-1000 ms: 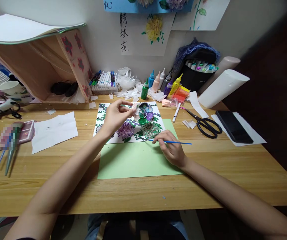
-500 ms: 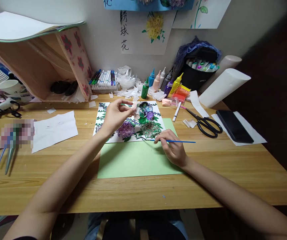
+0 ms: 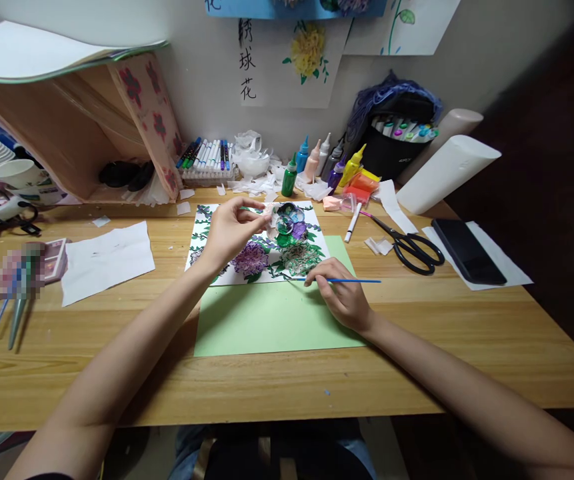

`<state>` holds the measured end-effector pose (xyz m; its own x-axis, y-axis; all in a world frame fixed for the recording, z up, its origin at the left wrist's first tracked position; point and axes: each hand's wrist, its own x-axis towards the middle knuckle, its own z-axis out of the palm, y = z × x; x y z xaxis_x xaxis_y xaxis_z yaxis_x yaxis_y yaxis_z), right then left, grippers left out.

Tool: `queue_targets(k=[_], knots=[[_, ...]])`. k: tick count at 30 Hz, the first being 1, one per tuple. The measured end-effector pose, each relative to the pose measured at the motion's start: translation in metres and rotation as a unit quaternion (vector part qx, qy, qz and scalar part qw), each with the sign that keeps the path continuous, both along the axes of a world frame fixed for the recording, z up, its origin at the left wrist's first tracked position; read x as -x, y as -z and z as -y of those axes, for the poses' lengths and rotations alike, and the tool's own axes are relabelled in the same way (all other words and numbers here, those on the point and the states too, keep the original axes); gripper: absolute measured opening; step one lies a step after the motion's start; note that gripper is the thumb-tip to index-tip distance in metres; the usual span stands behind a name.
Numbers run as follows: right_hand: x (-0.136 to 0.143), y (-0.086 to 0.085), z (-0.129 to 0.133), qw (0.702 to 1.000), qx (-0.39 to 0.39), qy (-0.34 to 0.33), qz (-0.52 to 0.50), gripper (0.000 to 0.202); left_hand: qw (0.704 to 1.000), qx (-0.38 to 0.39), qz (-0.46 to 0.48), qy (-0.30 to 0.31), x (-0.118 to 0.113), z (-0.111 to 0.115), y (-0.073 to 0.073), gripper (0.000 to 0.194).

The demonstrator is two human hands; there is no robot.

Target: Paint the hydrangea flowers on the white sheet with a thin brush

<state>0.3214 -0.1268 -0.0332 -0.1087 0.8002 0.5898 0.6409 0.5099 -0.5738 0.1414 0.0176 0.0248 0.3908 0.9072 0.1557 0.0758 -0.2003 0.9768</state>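
My left hand (image 3: 234, 230) pinches the left edge of a round paint palette (image 3: 287, 223) smeared with green, purple and blue, held over a painted sheet. My right hand (image 3: 339, 293) grips a thin blue paintbrush (image 3: 357, 281), its tip pointing left at the lower edge of the sheet. The white painted sheet (image 3: 207, 230) bears green leaves and round purple and green flowers. It lies partly on a light green sheet (image 3: 267, 323). My left hand hides part of the painting.
Paint bottles (image 3: 313, 160), markers (image 3: 209, 155) and paper scraps line the wall. Black scissors (image 3: 419, 253) and a phone (image 3: 469, 252) lie on the right. A blank white paper (image 3: 109, 263) and brushes (image 3: 21, 307) lie on the left. A pink box (image 3: 151, 120) stands behind.
My right hand and the brush have shifted slightly left along the painting's lower edge. My left hand still holds the palette in nearly the same place.
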Motion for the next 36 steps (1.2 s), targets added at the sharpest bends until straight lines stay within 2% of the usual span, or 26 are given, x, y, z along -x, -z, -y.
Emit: queue_targets(k=[3, 8, 18, 24, 31, 36], knots=[[-0.002, 0.001, 0.002, 0.999, -0.018, 0.004, -0.028, 0.02, 1.0, 0.002, -0.008, -0.006, 0.0, 0.0, 0.001, 0.034], [-0.005, 0.0, 0.002, 0.991, -0.093, 0.074, -0.057, 0.02, 1.0, -0.002, -0.013, 0.001, 0.0, 0.0, 0.002, 0.029], [-0.006, -0.001, -0.002, 0.995, -0.051, 0.087, -0.021, 0.021, 0.999, 0.031, -0.015, 0.011, -0.003, 0.008, -0.006, 0.027], [-0.014, -0.003, 0.0, 0.979, -0.134, 0.115, -0.098, 0.02, 1.0, 0.003, -0.013, 0.013, 0.001, 0.0, -0.001, 0.028], [-0.01, -0.001, 0.0, 0.997, -0.052, 0.04, -0.043, 0.018, 1.0, -0.012, -0.008, -0.023, 0.006, -0.007, -0.007, 0.03], [-0.005, 0.001, -0.001, 0.999, -0.025, 0.015, -0.014, 0.017, 1.0, -0.015, -0.005, -0.018, 0.007, -0.007, -0.006, 0.031]])
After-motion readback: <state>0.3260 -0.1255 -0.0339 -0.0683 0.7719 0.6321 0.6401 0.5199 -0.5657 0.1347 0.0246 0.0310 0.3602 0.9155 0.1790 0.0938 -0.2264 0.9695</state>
